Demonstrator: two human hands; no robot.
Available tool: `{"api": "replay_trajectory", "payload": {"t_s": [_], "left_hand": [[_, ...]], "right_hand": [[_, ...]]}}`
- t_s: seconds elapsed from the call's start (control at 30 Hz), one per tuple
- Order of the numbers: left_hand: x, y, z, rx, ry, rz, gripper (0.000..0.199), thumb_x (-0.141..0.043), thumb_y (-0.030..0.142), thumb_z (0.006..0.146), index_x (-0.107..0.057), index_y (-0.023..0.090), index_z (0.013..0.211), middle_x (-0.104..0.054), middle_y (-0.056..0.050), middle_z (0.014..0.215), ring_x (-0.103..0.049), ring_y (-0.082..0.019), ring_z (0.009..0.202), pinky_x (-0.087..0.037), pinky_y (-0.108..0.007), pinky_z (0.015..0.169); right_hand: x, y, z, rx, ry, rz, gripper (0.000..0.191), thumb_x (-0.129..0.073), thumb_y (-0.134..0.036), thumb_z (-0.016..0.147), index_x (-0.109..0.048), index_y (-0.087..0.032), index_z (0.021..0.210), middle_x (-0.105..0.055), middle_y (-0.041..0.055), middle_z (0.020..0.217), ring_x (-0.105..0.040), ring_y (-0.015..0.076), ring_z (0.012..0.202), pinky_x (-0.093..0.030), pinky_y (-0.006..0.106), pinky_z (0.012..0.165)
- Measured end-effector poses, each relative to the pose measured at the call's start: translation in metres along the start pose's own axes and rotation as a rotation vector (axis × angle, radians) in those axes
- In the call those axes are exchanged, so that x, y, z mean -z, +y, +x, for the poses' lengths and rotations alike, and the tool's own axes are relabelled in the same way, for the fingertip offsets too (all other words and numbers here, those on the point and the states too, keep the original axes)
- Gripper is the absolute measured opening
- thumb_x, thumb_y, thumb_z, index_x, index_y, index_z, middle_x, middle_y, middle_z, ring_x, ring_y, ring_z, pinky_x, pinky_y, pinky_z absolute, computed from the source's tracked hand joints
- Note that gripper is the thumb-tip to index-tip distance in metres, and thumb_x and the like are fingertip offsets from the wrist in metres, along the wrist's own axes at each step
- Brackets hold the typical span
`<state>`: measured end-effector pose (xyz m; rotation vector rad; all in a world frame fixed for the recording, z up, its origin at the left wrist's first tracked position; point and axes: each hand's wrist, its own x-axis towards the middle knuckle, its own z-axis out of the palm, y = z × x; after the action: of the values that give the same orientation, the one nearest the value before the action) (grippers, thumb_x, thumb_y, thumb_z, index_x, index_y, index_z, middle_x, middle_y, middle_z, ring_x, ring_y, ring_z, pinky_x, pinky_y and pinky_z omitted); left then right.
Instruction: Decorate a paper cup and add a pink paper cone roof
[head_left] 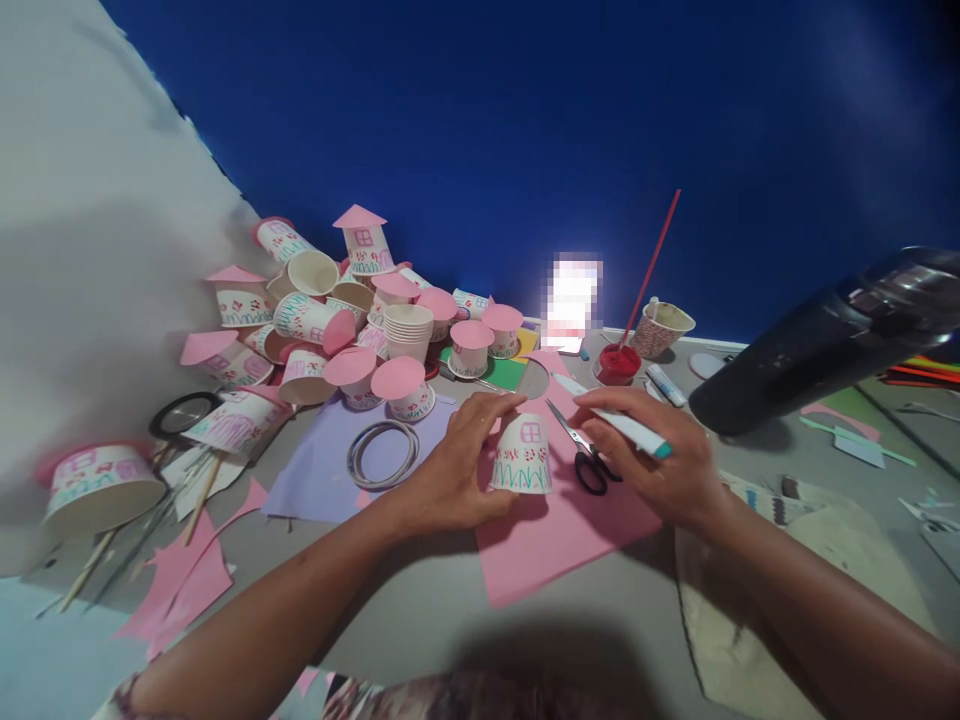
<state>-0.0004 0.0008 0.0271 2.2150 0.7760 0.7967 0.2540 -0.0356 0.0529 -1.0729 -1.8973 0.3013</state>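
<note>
An upside-down white paper cup [523, 455] carries a drawn purple window, small red flowers and green grass strokes. My left hand [469, 455] is closed around its left side, fingers behind and thumb near the lower rim. In my right hand [660, 440] is a white marker [626, 422] with a teal end pointing right; its other end points up and left. Beneath both hands lies a pink paper sheet [540, 560]. Scissors with black handles [591, 472] rest on that sheet, between the cup and my right hand.
Many decorated cups with pink paper roofs [397, 378] are piled at the left. Tape rings [382, 455] lie on purple paper [300, 480]. A red paint pot [616, 365] with a stick, a glowing phone [571, 300] and a dark bottle [810, 340] stand toward the back and right.
</note>
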Motion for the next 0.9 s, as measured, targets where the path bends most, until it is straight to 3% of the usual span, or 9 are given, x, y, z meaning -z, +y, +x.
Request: {"api": "replay_trajectory", "payload": {"t_s": [0.13, 0.23, 0.37, 0.43, 0.53, 0.63, 0.77, 0.83, 0.9], "left_hand": [[-0.001, -0.001, -0.001, 0.011, 0.014, 0.009, 0.094, -0.080, 0.019, 0.072, -0.033, 0.034, 0.152, -0.050, -0.010, 0.145, -0.052, -0.033, 0.130, -0.045, -0.055, 0.112], [-0.003, -0.001, -0.002, -0.028, 0.031, 0.044, 0.096, -0.085, 0.022, 0.071, -0.034, 0.034, 0.152, -0.052, -0.010, 0.146, -0.053, -0.034, 0.130, -0.043, -0.057, 0.114], [-0.002, -0.003, -0.004, -0.016, 0.074, -0.002, 0.099, -0.089, 0.033, 0.073, -0.033, 0.034, 0.155, -0.046, -0.013, 0.154, -0.046, -0.038, 0.140, -0.038, -0.060, 0.119], [-0.001, -0.007, -0.005, 0.051, 0.073, -0.129, 0.107, -0.091, 0.040, 0.072, -0.029, 0.036, 0.159, -0.039, -0.013, 0.161, -0.040, -0.039, 0.148, -0.035, -0.062, 0.121], [0.001, -0.013, -0.002, 0.105, 0.041, -0.417, 0.107, -0.092, 0.045, 0.071, -0.032, 0.037, 0.159, -0.036, -0.013, 0.165, -0.037, -0.039, 0.152, -0.037, -0.061, 0.121], [0.001, -0.014, 0.002, 0.101, -0.007, -0.660, 0.090, -0.090, 0.040, 0.074, -0.045, 0.034, 0.152, -0.044, -0.012, 0.161, -0.047, -0.037, 0.146, -0.045, -0.058, 0.116], [-0.001, -0.010, 0.005, 0.134, 0.055, -0.740, 0.079, -0.088, 0.025, 0.073, -0.052, 0.030, 0.144, -0.055, -0.012, 0.153, -0.054, -0.034, 0.140, -0.046, -0.056, 0.115], [-0.002, -0.009, 0.006, 0.135, 0.088, -0.731, 0.076, -0.084, 0.019, 0.073, -0.053, 0.030, 0.141, -0.056, -0.012, 0.152, -0.054, -0.032, 0.141, -0.046, -0.054, 0.116], [-0.002, -0.008, 0.006, 0.130, 0.099, -0.715, 0.074, -0.081, 0.015, 0.074, -0.053, 0.030, 0.140, -0.055, -0.011, 0.151, -0.054, -0.031, 0.142, -0.045, -0.053, 0.117]], "right_hand": [[-0.005, 0.008, 0.002, -0.050, -0.240, -0.093, 0.069, -0.091, -0.050, 0.075, -0.064, -0.025, 0.133, -0.076, 0.0093, 0.112, -0.070, 0.0230, 0.081, -0.056, 0.036, 0.071], [-0.010, 0.009, 0.001, -0.034, -0.372, -0.136, 0.092, -0.097, -0.051, 0.064, -0.057, -0.026, 0.144, -0.073, 0.0098, 0.111, -0.066, 0.0248, 0.083, -0.055, 0.037, 0.070], [-0.012, 0.011, -0.001, 0.022, -0.354, -0.075, 0.079, -0.093, -0.041, 0.072, -0.057, -0.026, 0.141, -0.072, 0.0103, 0.112, -0.064, 0.0245, 0.085, -0.054, 0.036, 0.070], [-0.011, 0.015, -0.002, -0.007, -0.300, -0.006, 0.077, -0.092, -0.043, 0.074, -0.058, -0.026, 0.140, -0.071, 0.0112, 0.118, -0.065, 0.0244, 0.088, -0.055, 0.036, 0.072], [-0.009, 0.022, -0.005, -0.115, -0.221, 0.143, 0.080, -0.092, -0.052, 0.072, -0.058, -0.028, 0.140, -0.067, 0.0118, 0.130, -0.067, 0.0291, 0.108, -0.057, 0.040, 0.085], [-0.009, 0.030, -0.007, -0.204, -0.190, 0.292, 0.084, -0.092, -0.060, 0.069, -0.059, -0.029, 0.139, -0.065, 0.0118, 0.135, -0.065, 0.0311, 0.121, -0.056, 0.042, 0.097], [-0.010, 0.032, -0.005, -0.186, -0.183, 0.333, 0.086, -0.095, -0.055, 0.068, -0.058, -0.029, 0.142, -0.064, 0.0131, 0.142, -0.063, 0.0315, 0.128, -0.054, 0.045, 0.105], [-0.008, 0.028, -0.003, -0.155, -0.077, 0.343, 0.073, -0.092, -0.048, 0.075, -0.061, -0.029, 0.138, -0.068, 0.0126, 0.140, -0.066, 0.0302, 0.126, -0.056, 0.046, 0.104], [-0.004, 0.021, -0.003, -0.155, 0.097, 0.322, 0.044, -0.083, -0.038, 0.089, -0.067, -0.027, 0.128, -0.078, 0.0099, 0.121, -0.074, 0.0265, 0.111, -0.060, 0.043, 0.096]]}}
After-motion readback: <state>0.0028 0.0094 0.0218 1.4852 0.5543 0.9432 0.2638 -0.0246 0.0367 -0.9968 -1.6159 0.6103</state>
